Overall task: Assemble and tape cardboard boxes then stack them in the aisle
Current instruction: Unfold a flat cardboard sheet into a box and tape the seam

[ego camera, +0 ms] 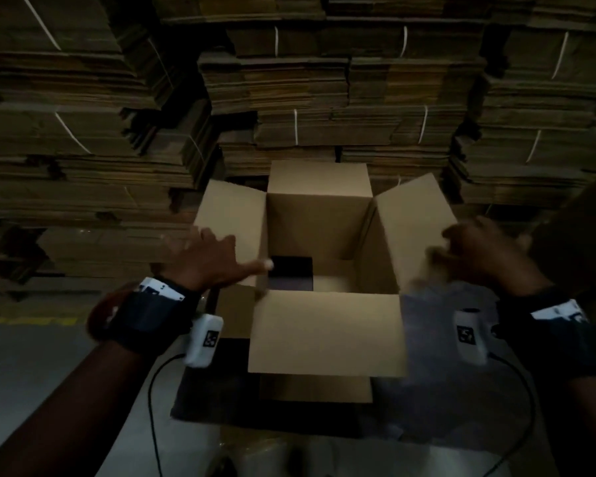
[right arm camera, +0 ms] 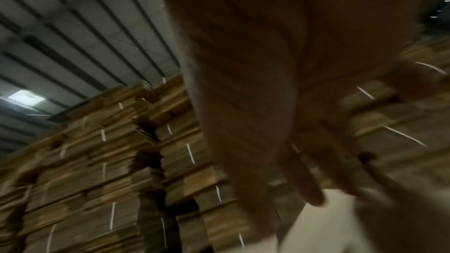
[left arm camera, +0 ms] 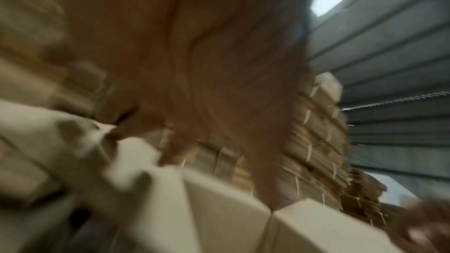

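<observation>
Before stacked flat cartons, both spread hands press the tan, open-flapped box.

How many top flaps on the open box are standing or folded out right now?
4 on the box: far flap, left flap, right flap, near flap.

Head looks down; wrists look up — sharing cardboard stacks.
</observation>
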Motion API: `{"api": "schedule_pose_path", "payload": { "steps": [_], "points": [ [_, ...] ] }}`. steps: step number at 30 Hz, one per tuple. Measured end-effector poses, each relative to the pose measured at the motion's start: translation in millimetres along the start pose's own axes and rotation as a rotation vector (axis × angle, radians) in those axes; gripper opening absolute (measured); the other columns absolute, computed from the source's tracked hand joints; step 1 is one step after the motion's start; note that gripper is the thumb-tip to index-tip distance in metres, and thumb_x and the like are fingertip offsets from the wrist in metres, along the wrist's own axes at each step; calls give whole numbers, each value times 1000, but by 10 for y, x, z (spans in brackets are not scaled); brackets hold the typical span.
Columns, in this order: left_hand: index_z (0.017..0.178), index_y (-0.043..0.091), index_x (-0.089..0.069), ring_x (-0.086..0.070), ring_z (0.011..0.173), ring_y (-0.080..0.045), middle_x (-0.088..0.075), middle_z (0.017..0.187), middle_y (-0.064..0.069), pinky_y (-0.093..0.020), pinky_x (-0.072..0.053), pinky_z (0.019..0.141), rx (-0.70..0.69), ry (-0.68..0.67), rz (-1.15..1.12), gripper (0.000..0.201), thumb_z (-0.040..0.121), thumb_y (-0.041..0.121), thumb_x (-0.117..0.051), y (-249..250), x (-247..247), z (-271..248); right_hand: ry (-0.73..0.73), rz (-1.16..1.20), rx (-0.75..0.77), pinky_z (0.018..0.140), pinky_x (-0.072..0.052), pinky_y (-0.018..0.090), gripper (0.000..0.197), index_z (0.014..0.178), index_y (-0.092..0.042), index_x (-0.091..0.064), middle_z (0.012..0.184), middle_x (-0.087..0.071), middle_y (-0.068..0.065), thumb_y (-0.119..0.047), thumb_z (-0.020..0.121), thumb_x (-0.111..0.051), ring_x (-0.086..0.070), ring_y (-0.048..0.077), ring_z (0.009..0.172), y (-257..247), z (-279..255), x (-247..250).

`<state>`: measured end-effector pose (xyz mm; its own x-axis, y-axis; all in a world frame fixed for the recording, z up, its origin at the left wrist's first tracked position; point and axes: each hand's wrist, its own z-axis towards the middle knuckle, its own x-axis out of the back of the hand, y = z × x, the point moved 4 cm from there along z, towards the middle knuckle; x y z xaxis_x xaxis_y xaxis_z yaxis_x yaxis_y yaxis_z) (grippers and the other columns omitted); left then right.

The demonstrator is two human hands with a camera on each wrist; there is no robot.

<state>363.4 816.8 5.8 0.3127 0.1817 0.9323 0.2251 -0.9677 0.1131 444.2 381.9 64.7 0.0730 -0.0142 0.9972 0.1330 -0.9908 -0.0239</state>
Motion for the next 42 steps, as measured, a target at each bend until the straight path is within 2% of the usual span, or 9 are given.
{"api": "schedule_pose_path", "payload": {
  "steps": [2, 5, 9, 13, 19, 26, 30, 35, 42],
  "points": [
    [159, 35, 3, 15, 152, -42, 14, 164, -24, -68, -7, 118, -34, -233, -99, 150, 36, 111, -38, 116, -261, -27, -211, 178, -47, 109, -42, 49, 108, 142, -18, -51, 133, -62, 7, -91, 62, -58, -49, 34, 132, -49, -50, -277],
    [150, 35, 32, 15, 153, -35, 22, 165, -16, -60, -11, 122, -136, -256, -288, 163, 35, 101, -63, 253, -613, 20, -387, 451, 56, 118, -35, 43, 134, 159, -15, -23, 149, -41, -5, -78, 55, -81, -36, 23, 145, -341, -226, -645],
    [159, 24, 16, -8, 153, -16, 4, 167, 3, -32, -20, 121, -278, 53, -586, 142, 65, 71, -79, 386, -837, -64, -274, 827, 173, 92, -58, 32, 99, 143, -33, -41, 129, -66, -11, -50, 61, -94, -65, 6, 116, -452, -260, -1041],
    [161, 25, 8, -44, 140, -25, -39, 158, -12, -25, -34, 107, -263, 212, -636, 125, 75, 66, -73, 452, -926, -116, -175, 898, 195, 66, -54, 19, 83, 141, -31, -48, 109, -74, -10, -30, 71, -91, -73, 10, 93, -469, -259, -1085],
    [157, 37, 16, -40, 143, -31, -27, 164, -10, -47, -44, 110, -225, 221, -654, 126, 71, 83, -64, 589, -976, 6, -253, 725, 128, 86, -60, 39, 106, 145, -33, -43, 121, -71, -9, -78, 56, -82, -70, 11, 106, -285, -45, -1033],
    [156, 39, 18, 1, 156, -28, 5, 170, -5, -53, -18, 122, -163, 155, -638, 135, 60, 94, -59, 612, -1035, 10, -279, 56, 119, 119, -22, 59, 96, 161, -22, -8, 167, -16, 8, -52, 92, -66, -13, 33, 153, -1037, -45, -576],
    [161, 30, 3, 5, 155, -28, 6, 169, -10, -52, -10, 123, -115, 173, -586, 123, 71, 83, -63, 400, -1026, -193, -284, 108, 408, 100, -48, 44, 48, 137, -24, -55, 137, -60, 5, -47, 95, -63, -58, 27, 123, -1856, -177, -476],
    [161, 22, -6, 0, 155, -31, 2, 168, -13, -53, -18, 123, -13, 322, -689, 124, 68, 91, -52, 42, -1190, -411, -325, 230, 519, 77, -52, 36, 27, 102, -14, -70, 100, -72, 6, -40, 96, -62, -65, 23, 89, -2433, -147, -649],
    [157, 6, -14, -23, 150, -36, -21, 163, -19, -52, -30, 117, 149, 338, -826, 111, 81, 78, -49, 126, -1500, -691, -337, 360, 562, 89, -55, 41, 34, 120, -23, -69, 117, -72, -3, -45, 96, -62, -67, 16, 104, -2313, -147, -767]
  ]
}}
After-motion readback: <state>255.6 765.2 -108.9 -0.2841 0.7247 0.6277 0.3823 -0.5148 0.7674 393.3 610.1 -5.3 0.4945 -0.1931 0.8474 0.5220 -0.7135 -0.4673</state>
